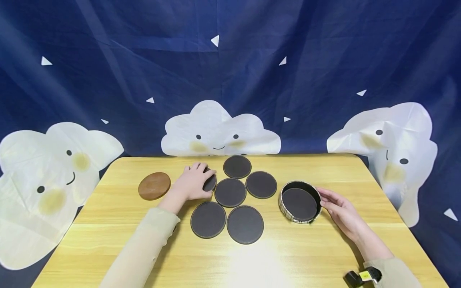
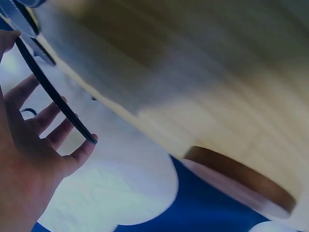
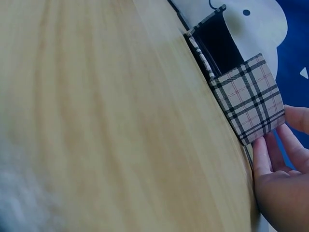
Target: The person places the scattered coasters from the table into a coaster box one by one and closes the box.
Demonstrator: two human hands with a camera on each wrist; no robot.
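Several dark round coasters lie flat in a cluster mid-table, among them one at the back and one at the front. My left hand grips the leftmost dark coaster by its edge. In the left wrist view this coaster shows edge-on, tilted up against my left hand's fingers. My right hand rests with straight fingers against the right side of a round plaid box, which holds one dark coaster. The right wrist view shows the plaid box wall at my fingertips.
A brown wooden disc lies left of my left hand, near the table's left edge, and appears again in the left wrist view. The yellow wooden table is backed by a blue cloth with white clouds.
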